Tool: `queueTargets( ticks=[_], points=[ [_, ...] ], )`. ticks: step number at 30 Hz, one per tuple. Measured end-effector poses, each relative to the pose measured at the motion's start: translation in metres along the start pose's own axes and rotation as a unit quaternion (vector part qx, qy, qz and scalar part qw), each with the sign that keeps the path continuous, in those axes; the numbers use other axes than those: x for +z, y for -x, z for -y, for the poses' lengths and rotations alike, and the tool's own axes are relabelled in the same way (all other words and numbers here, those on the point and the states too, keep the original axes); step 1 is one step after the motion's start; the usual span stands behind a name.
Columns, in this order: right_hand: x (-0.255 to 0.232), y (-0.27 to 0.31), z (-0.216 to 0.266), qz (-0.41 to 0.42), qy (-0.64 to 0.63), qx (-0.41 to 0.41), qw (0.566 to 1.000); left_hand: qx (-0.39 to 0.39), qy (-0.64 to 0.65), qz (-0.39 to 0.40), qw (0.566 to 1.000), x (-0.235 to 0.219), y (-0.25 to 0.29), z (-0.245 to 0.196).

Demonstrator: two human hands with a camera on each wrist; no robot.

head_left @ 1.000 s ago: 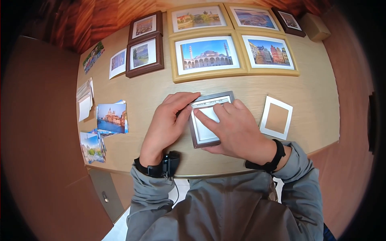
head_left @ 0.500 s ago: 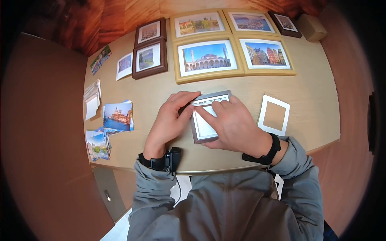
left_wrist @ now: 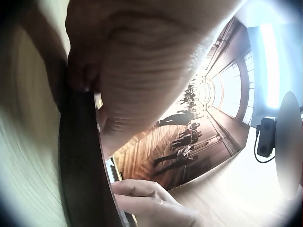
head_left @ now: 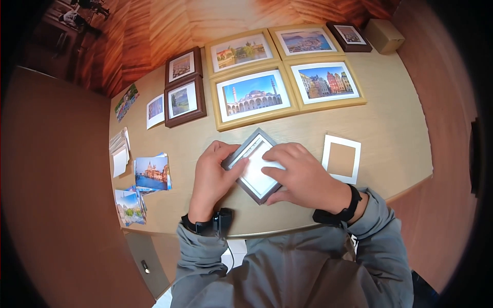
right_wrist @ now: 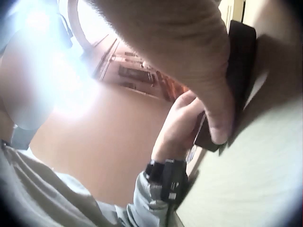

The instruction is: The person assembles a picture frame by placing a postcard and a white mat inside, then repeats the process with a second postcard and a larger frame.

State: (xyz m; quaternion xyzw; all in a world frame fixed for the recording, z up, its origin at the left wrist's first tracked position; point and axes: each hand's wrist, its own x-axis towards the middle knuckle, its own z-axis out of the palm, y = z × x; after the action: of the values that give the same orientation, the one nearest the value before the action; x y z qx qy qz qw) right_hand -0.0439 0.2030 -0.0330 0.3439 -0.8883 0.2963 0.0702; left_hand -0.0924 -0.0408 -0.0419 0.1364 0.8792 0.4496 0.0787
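A small dark grey frame (head_left: 261,200) with a white inside (head_left: 257,178) is turned cornerwise near the table's front edge. At its left corner, the left hand (head_left: 211,177) grips it, thumb lying over the rim onto the white part. The right hand (head_left: 310,179) holds the right side, fingertips on the white surface and thumb at the lower right edge. In the left wrist view the frame's dark side (left_wrist: 83,165) stands beside the left hand (left_wrist: 137,61). The right wrist view shows the right thumb against the frame's outer side (right_wrist: 242,61).
A white mat (head_left: 351,178) lies to the right. Behind are joined yellow frames (head_left: 257,119), brown frames (head_left: 202,102), another brown frame (head_left: 362,47) and a box (head_left: 384,36). Photo stacks (head_left: 152,172) and loose prints (head_left: 155,111) lie along the left side.
The small frame has turned counterclockwise from nearly square-on to cornerwise, both hands staying on it. The right fingers are spread farther apart. The tabletop items appear lower as the head view shifts.
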Motion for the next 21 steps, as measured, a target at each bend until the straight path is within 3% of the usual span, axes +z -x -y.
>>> queueTargets(
  ticks=[2, 3, 5, 7, 9, 13, 15, 19, 21],
  points=[
    [-0.004, -0.002, -0.002, -0.08, -0.062, 0.05, 0.994, 0.006, -0.005, -0.009, 1.0, 0.002, 0.0, 0.001],
    [-0.002, -0.002, -0.004, -0.08, -0.062, 0.053, 0.993, 0.024, -0.006, -0.031, 0.999, 0.004, 0.0, 0.004],
    [0.004, 0.0, -0.01, -0.143, -0.023, 0.197, 0.97, 0.045, -0.007, -0.048, 0.998, 0.005, 0.001, 0.004],
    [0.002, 0.0, -0.011, -0.12, -0.006, 0.22, 0.968, -0.041, 0.011, -0.053, 0.998, 0.004, 0.003, -0.001],
    [0.003, 0.0, -0.009, -0.04, -0.016, 0.25, 0.967, -0.029, 0.023, -0.054, 0.998, 0.005, 0.003, -0.001],
    [0.007, -0.003, -0.01, -0.037, -0.03, 0.266, 0.963, 0.018, 0.121, -0.084, 0.989, 0.012, 0.004, 0.0],
    [0.007, -0.005, -0.013, -0.082, -0.2, 0.332, 0.918, 0.001, 0.202, -0.086, 0.976, 0.014, 0.005, -0.005],
    [0.014, -0.006, -0.022, -0.118, -0.294, 0.329, 0.89, -0.061, 0.407, -0.064, 0.909, 0.021, 0.004, -0.018],
    [0.024, -0.006, -0.027, -0.188, -0.382, 0.311, 0.85, -0.054, 0.448, -0.064, 0.89, 0.027, 0.005, -0.018]
  ],
)
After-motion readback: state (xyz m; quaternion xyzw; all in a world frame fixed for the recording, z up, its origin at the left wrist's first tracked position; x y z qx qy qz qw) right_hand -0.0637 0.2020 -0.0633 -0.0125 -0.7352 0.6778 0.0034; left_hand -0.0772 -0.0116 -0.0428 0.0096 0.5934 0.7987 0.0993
